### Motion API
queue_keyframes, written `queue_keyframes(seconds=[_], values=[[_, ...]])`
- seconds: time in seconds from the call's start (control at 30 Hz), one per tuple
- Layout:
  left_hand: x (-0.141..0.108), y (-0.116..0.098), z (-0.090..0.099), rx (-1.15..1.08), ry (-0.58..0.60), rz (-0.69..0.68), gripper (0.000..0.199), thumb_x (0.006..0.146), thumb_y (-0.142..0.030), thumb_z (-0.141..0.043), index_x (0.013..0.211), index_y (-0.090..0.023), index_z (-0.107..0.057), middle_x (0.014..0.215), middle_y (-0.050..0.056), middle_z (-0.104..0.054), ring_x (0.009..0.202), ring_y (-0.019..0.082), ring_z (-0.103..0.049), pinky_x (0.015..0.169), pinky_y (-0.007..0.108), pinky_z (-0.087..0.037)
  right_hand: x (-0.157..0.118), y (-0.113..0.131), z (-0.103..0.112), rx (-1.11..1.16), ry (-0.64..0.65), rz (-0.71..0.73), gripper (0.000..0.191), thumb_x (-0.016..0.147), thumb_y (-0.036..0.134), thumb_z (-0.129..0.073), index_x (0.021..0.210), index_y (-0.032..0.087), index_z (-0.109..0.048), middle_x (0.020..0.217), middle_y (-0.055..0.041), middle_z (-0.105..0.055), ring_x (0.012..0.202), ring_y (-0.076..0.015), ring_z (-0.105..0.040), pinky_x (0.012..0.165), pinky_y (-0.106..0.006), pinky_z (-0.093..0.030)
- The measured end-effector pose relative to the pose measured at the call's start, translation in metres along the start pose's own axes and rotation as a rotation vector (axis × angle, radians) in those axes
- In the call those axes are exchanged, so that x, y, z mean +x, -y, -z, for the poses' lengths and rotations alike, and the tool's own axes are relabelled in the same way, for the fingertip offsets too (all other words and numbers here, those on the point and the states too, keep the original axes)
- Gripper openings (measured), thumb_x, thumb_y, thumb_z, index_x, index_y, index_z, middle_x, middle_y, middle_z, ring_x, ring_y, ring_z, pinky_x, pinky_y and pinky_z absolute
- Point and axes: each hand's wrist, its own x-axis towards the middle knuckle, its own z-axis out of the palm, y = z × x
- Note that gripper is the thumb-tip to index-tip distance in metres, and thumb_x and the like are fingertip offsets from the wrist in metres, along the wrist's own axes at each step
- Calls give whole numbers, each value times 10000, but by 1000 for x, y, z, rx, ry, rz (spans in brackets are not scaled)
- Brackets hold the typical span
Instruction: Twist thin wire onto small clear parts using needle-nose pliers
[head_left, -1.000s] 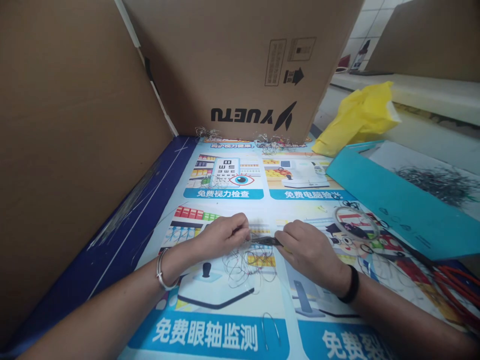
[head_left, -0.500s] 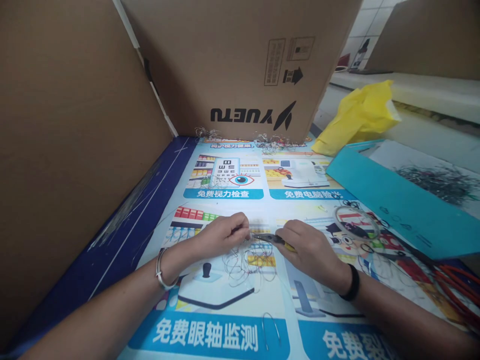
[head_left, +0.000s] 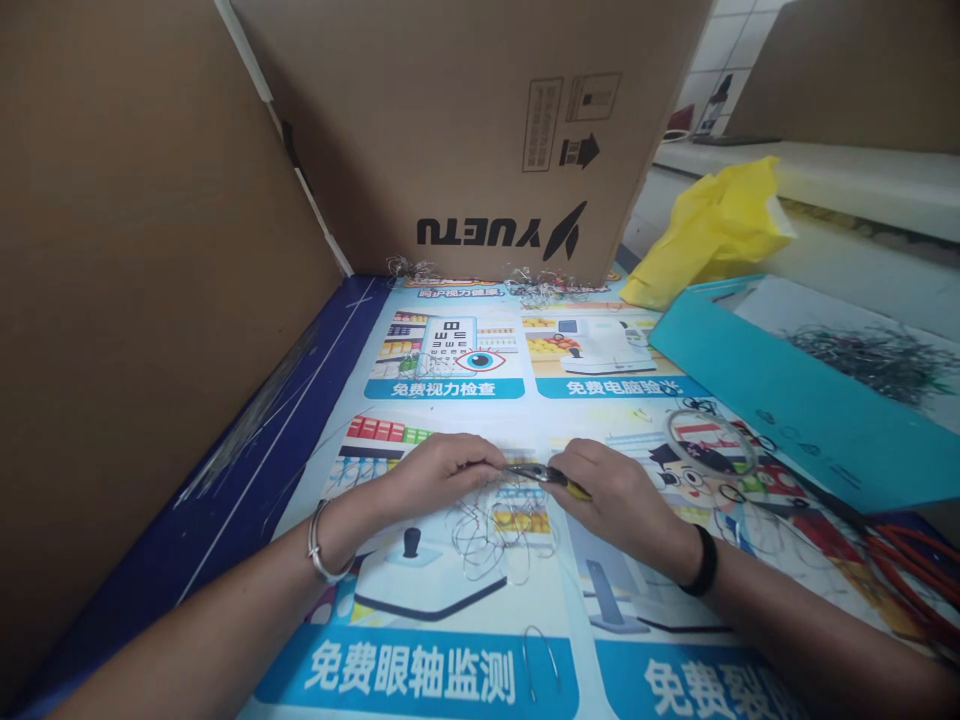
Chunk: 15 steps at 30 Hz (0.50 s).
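My right hand (head_left: 616, 500) is closed around the yellow handles of a pair of pliers (head_left: 534, 472), whose metal jaws point left. At the tip of the jaws, my left hand (head_left: 454, 468) is closed in a pinch. What its fingertips hold is too small to make out; it may be thin wire. Below both hands lies a loose tangle of thin wire loops (head_left: 491, 540) on the printed sheet. Nearer to me, a bent piece of wire (head_left: 541, 665) lies by itself.
Cardboard panels (head_left: 480, 120) stand at the back and left. At right, a turquoise box (head_left: 795, 420) holds a heap of dark wire pieces (head_left: 870, 365). A yellow bag (head_left: 705, 235), a clear ring-shaped roll (head_left: 712, 440) and orange-red handles (head_left: 911, 575) are nearby. More wire (head_left: 551, 285) lies at the back.
My left fingers have straightened and stretched a little toward the plier jaws. The right hand keeps its grip on the pliers, nearly in place. The view has shifted slightly.
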Motion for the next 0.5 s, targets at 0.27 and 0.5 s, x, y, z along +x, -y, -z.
queue_keyframes(seconds=[0.27,0.5], values=[[1,-1,-1,58,-17,-37,159,866,-265,-519,880,-191,-659,823,18,-684,754,120,-606,670,236,-440,0,0,-1,-4,-4,4,149,864,272,-514,794,170,-596,736,-38,-561,711,-152,-520,625,-240,-388],[1,-4,-1,72,-5,6,172,851,-253,-492,813,-195,-650,750,10,-649,682,112,-566,607,234,-415,0,1,-1,-10,-14,12,134,861,262,-517,805,173,-599,735,-41,-568,720,-154,-533,633,-239,-397]])
